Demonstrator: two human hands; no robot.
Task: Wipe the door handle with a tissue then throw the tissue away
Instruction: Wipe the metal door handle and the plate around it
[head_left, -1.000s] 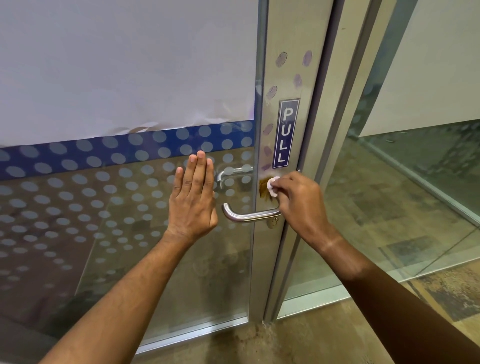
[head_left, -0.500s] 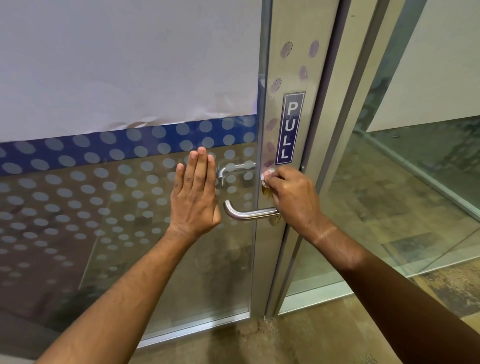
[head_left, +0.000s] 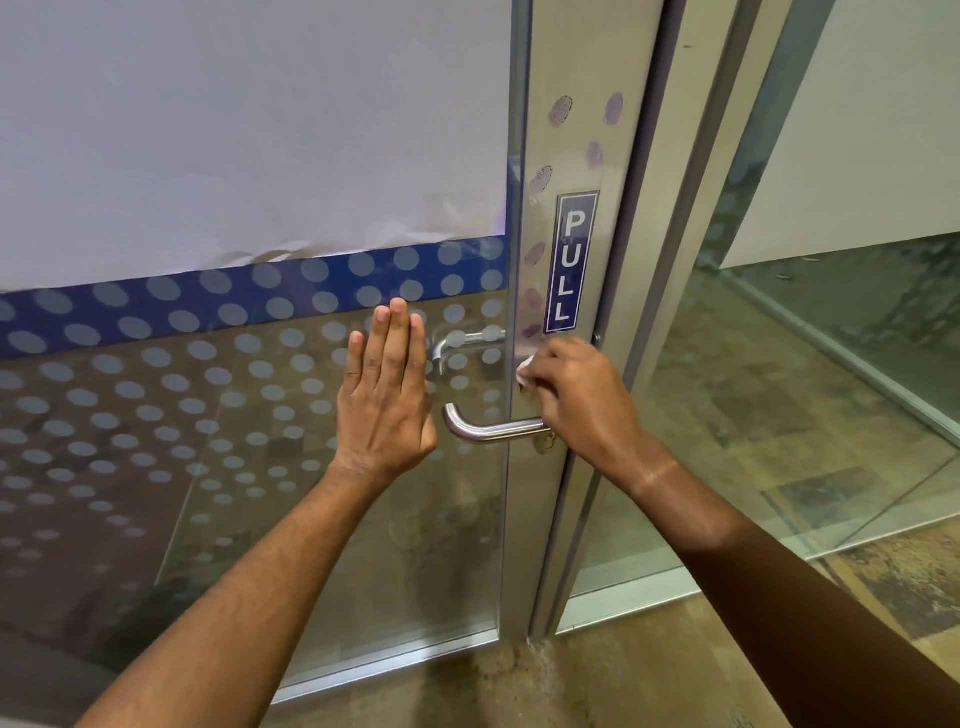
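A silver lever door handle (head_left: 488, 428) juts left from the metal door stile (head_left: 571, 156). My right hand (head_left: 576, 400) is closed around a small white tissue (head_left: 525, 370), pressing it against the stile just above the handle and below the blue PULL sign (head_left: 571, 265). My left hand (head_left: 387, 400) lies flat on the glass door panel (head_left: 234, 441), fingers together, just left of the handle. Most of the tissue is hidden inside my fist.
Purple fingerprint smudges (head_left: 561, 110) dot the stile above the sign. A second handle (head_left: 457, 345) shows through the glass on the far side. To the right stands a fixed glass panel (head_left: 779, 389) in its frame. A brown tiled floor (head_left: 649, 675) lies below.
My right hand with the tissue has shifted slightly up the stile toward the PULL sign; the brown smear seen earlier beside it no longer shows. My left hand stays flat on the glass.
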